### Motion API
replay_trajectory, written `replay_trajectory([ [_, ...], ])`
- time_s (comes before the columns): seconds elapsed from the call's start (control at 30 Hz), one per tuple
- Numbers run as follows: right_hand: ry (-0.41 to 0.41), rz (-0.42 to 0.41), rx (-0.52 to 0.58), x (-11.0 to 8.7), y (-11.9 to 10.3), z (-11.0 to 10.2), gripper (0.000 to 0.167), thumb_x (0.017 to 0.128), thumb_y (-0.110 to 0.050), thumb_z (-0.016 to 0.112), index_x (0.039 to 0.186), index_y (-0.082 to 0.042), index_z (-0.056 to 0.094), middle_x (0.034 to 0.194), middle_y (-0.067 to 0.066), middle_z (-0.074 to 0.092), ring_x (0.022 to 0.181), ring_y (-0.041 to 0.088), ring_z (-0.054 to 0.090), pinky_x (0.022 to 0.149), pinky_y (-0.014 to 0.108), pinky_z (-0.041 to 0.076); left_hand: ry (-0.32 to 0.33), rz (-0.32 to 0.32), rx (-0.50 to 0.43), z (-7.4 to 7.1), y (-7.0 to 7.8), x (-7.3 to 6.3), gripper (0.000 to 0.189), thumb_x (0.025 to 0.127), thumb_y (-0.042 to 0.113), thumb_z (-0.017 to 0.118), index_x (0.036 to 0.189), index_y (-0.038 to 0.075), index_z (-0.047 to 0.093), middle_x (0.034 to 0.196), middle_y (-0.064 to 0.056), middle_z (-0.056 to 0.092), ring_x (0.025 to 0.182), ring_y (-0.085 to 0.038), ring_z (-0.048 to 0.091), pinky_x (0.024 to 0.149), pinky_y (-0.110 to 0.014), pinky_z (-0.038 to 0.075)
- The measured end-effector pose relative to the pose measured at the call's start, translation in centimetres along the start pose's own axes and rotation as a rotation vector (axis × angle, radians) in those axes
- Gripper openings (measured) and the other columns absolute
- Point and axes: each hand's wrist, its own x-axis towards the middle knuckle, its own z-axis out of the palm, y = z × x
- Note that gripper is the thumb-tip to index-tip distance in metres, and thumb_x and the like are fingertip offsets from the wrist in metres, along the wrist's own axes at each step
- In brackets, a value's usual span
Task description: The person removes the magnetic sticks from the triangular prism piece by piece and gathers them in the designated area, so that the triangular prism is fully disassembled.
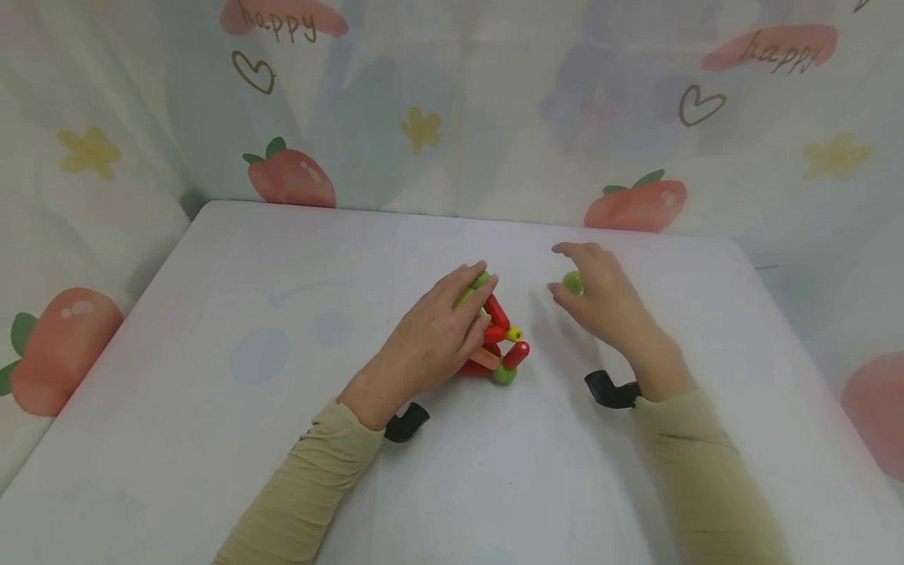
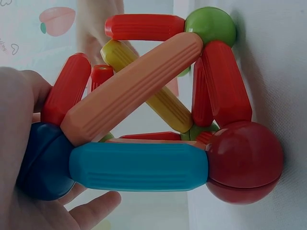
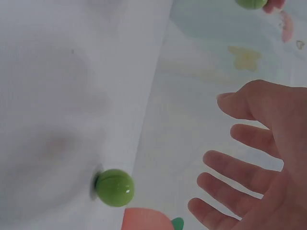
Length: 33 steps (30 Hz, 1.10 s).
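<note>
White tabletop [image 1: 508,471]; left hand [image 1: 434,333] grips rod frame [image 2: 133,87], right hand [image 1: 603,294] near ball [image 3: 115,188].

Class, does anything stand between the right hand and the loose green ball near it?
Nothing visible does. The right wrist view shows open space between the right hand and the green ball, which rests on the white tabletop. The rod-and-ball structure sits off to the left.
</note>
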Motion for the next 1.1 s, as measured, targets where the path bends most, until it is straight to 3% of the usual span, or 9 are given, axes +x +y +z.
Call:
replay_trajectory([
  [0.3,0.083,-0.109,0.119,-2.4,-2.3,0.2,0.051,0.092,-0.014,0.069,0.139,-0.005,0.052,0.137,0.016,0.055,0.127,0.033,0.05,0.105,0.057,0.044,0.012,0.02,-0.007,0.5,0.0,0.2,0.052,0.102,0.027,0.049,0.149,0.006,0.043,0.156,-0.012,0.038,0.145,-0.026,0.037,0.118,-0.035,0.034],
  [0.5,0.134,-0.249,0.141,-3.5,-3.0,0.5,0.04,0.09,-0.009,0.071,0.128,-0.002,0.06,0.126,0.013,0.063,0.12,0.03,0.057,0.101,0.052,0.047,0.021,0.032,-0.003,0.6,0.1,0.4,0.051,0.102,0.026,0.049,0.148,0.005,0.044,0.156,-0.013,0.04,0.145,-0.027,0.039,0.117,-0.036,0.036],
  [0.67,0.081,-0.295,0.204,-3.8,-3.8,0.9,0.033,0.091,-0.01,0.07,0.122,-0.003,0.063,0.12,0.009,0.066,0.116,0.026,0.061,0.101,0.048,0.048,0.031,0.051,0.017,0.6,0.1,0.4,0.05,0.102,0.024,0.049,0.147,0.003,0.045,0.155,-0.014,0.042,0.144,-0.028,0.041,0.117,-0.035,0.037],
  [1.1,-0.069,-0.261,0.324,-3.1,-4.9,2.1,0.028,0.094,-0.006,0.063,0.122,-0.005,0.063,0.111,0.007,0.071,0.099,0.022,0.069,0.089,0.044,0.057,0.048,0.064,0.02,0.2,-0.3,0.2,0.05,0.101,0.021,0.051,0.146,0.001,0.046,0.154,-0.015,0.042,0.144,-0.028,0.04,0.117,-0.037,0.036],
])
